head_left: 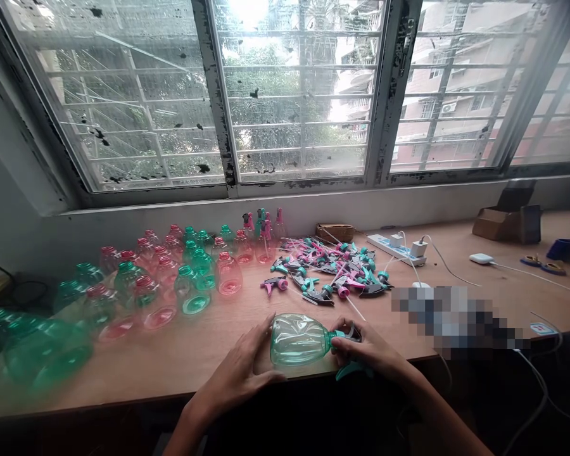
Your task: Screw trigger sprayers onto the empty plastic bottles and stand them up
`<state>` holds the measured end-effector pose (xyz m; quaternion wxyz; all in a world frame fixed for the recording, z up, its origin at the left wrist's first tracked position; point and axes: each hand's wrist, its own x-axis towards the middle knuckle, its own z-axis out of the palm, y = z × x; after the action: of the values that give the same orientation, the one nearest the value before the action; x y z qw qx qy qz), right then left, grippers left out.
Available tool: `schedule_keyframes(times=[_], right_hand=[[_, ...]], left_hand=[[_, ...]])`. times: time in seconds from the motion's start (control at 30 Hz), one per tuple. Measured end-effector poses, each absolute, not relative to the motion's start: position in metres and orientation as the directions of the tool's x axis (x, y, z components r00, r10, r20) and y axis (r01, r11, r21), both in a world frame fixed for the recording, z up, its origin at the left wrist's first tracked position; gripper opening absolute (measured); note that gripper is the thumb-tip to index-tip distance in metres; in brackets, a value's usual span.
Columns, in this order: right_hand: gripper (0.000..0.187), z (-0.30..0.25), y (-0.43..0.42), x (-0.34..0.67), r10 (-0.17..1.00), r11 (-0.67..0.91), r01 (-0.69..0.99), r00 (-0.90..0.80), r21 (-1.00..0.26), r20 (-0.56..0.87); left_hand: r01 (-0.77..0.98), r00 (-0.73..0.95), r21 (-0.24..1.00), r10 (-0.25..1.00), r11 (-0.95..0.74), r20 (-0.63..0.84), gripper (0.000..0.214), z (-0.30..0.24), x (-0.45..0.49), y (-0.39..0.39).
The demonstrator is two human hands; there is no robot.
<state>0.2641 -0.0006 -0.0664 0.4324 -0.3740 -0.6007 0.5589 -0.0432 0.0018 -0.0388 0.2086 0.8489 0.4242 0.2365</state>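
Note:
A clear green spray bottle (298, 341) lies on its side in the air over the table's front edge, its base pointing left. My right hand (373, 348) is closed around its neck and the black and green trigger head, whose green trigger (354, 369) hangs below. My left hand (240, 367) is beside the base, thumb and fingers spread; whether the fingertips touch the bottle I cannot tell. Beyond the bottle lies a heap of pink, green and black spray trigger heads (320, 259). One pink trigger head (275, 285) lies apart from it.
Several open green and pink bottles (156, 304) stand on the left of the wooden table (171, 373). Bottles with heads fitted (265, 237) stand by the wall. To the right are a power strip (399, 248), cables, a cardboard box (498, 225), scissors (544, 264) and a pixelated patch.

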Motion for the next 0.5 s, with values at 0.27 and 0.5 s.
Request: schedule_keyframes(times=[0.27,0.5], right_hand=[[0.034,-0.0674,-0.0008,0.2659,0.921,0.116,-0.029,-0.371,-0.993,0.118],[0.033,-0.0717,0.0003,0.2666,0.941,0.102,-0.03,-0.322,-0.994,0.106]], left_hand=[[0.626,0.565,0.539,0.804,-0.563,0.184,0.07,-0.0319,-0.0421,0.0028],[0.638,0.518,0.557,0.832,-0.531,0.2,0.095,-0.0378,-0.0437,0.002]])
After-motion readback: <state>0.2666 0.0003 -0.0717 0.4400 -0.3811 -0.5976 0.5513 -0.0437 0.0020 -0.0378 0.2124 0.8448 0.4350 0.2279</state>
